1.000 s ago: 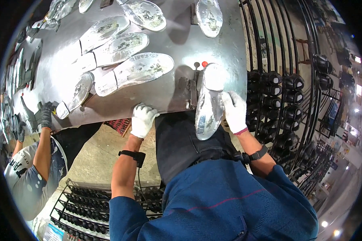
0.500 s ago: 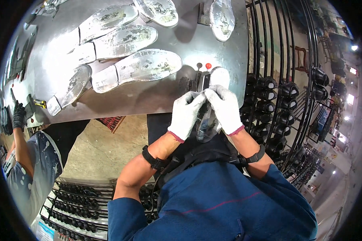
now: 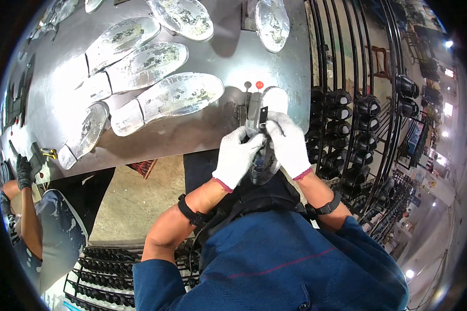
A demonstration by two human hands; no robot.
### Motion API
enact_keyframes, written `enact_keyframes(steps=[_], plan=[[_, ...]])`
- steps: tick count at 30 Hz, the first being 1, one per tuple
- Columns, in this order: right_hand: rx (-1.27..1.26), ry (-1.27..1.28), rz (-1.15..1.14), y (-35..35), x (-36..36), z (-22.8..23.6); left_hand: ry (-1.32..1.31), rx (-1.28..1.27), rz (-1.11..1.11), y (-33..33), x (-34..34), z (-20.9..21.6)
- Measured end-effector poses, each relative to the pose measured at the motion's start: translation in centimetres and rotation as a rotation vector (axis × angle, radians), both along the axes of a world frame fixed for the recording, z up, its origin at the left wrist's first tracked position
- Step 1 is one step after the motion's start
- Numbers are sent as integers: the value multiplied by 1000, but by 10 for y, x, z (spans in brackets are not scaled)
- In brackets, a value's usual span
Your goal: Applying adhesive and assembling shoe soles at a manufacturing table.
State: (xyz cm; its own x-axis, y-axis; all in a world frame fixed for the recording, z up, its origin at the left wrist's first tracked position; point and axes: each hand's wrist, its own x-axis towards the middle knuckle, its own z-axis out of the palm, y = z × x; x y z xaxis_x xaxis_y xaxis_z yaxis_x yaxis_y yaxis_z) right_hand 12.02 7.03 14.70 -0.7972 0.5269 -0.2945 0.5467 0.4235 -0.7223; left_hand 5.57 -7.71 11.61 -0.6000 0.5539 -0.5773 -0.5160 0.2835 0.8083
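My left hand (image 3: 236, 158) and my right hand (image 3: 289, 145), both in white knitted gloves with red cuffs, meet over a dark glossy shoe-shaped piece (image 3: 265, 173) at the table's front edge. Fingers of each hand are closed in a pinch on its upper part; the exact contact is hidden. A thin black strip (image 3: 263, 114) with a small hole sticks up between the hands. Beyond them lies a white rounded end (image 3: 276, 97), beside a grey block (image 3: 253, 108) and a red ball knob (image 3: 259, 85).
Several silvery shoe lasts (image 3: 171, 97) lie sole-up on the metal table (image 3: 233, 52). Black racks of dark shoes (image 3: 339, 128) stand close on the right, more racks (image 3: 106, 267) behind at lower left. At far left, a co-worker's black-gloved hand (image 3: 24, 173) is near a yellow cutter (image 3: 50, 153).
My head view has shifted slightly, so the table's things sit further left. The black strip now stands out more above my fingers. My left hand has moved a little lower, still pinching.
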Motion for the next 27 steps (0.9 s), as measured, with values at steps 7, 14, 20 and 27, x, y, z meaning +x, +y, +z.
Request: enact_keyframes(steps=[7,14,20,27], plan=[[366,47,165,-5,3,18,54,16,72,5,6,-9],[469,132,377,1,8,12,-194,115,64,7,-6,15],[-78,-61,-22,9,4,9,-85,108,-55,9,5,-3],[-15,-305,55,24,-11,12,-17,133,-229,10,-4,-14]])
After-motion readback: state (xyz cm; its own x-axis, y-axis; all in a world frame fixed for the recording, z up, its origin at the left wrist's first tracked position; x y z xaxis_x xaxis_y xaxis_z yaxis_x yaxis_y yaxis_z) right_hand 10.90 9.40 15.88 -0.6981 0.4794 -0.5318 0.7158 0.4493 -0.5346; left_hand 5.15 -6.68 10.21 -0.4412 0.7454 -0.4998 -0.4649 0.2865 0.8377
